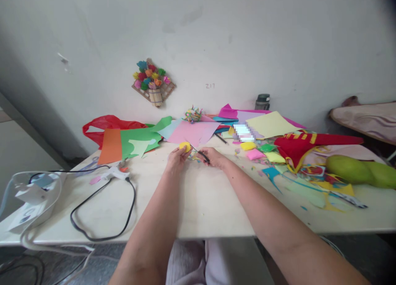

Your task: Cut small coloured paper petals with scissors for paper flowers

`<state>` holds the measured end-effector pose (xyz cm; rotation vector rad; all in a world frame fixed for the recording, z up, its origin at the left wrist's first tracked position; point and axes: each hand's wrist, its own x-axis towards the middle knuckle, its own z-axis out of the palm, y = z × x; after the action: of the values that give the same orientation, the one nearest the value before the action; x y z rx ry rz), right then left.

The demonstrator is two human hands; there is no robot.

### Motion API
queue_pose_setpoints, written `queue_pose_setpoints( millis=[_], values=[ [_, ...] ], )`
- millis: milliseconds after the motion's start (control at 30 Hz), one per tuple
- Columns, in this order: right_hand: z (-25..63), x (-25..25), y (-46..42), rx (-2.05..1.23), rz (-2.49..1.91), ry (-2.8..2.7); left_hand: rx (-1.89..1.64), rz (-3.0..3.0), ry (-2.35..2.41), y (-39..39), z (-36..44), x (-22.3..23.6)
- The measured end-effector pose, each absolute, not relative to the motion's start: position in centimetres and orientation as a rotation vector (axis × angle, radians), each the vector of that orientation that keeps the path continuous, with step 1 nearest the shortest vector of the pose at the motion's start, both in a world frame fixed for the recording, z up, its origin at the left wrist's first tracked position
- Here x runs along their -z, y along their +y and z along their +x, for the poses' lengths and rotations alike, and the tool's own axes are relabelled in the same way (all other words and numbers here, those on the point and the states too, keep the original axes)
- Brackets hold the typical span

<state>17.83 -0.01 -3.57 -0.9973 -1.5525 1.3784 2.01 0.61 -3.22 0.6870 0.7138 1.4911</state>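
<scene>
My left hand [178, 156] pinches a small rounded piece of yellow paper [185, 147] above the middle of the table. Beside it, my right hand [214, 158] is closed around the black handles of a pair of scissors [203, 155]. The blades point up and left toward the yellow piece; whether they touch it I cannot tell. Tiny paper scraps [195, 156] lie on the table between and beyond the hands. Just past them rests a pink sheet [194, 131], and a dark pencil [221, 139] lies to the right.
Green paper [139, 136] and orange paper [111, 147] lie at the left, near a hot glue gun-like white device [116, 173] with a black cord. Several folded packets [255, 154], a pixelated phone-like screen [243, 133] and green fruit [349, 169] are on the right. A power strip [37, 206] sits far left.
</scene>
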Motion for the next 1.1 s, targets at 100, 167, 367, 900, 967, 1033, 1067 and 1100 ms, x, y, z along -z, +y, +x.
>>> queue_pose_setpoints(
  millis=[100,167,367,900,967,1033,1067,1100],
  values=[
    [17.9,4.0,0.4,-1.368,-0.965,-1.565,-1.488,0.678,0.720,0.6,2.0,3.2],
    [17.9,4.2,0.6,-1.360,-0.946,-1.577,-1.486,0.678,0.725,0.7,1.9,3.2],
    [17.9,4.5,0.8,-1.330,-0.954,-1.600,-1.486,0.707,0.723,0.8,1.9,3.3],
    [18.0,3.9,0.6,-1.323,-0.981,-1.614,-1.525,0.649,0.719,0.5,1.9,3.0],
    [18.1,3.8,0.5,-1.329,-0.989,-1.600,-1.522,0.672,0.728,0.5,1.9,3.2],
    [18.2,3.5,0.3,-1.342,-1.003,-1.570,-1.512,0.713,0.741,0.6,1.8,3.3],
    [18.3,3.4,0.2,-1.349,-1.012,-1.551,-1.507,0.735,0.747,0.7,1.8,3.4],
    [18.3,3.2,0.0,-1.357,-1.024,-1.535,-1.501,0.756,0.750,0.7,1.7,3.5]
  ],
)
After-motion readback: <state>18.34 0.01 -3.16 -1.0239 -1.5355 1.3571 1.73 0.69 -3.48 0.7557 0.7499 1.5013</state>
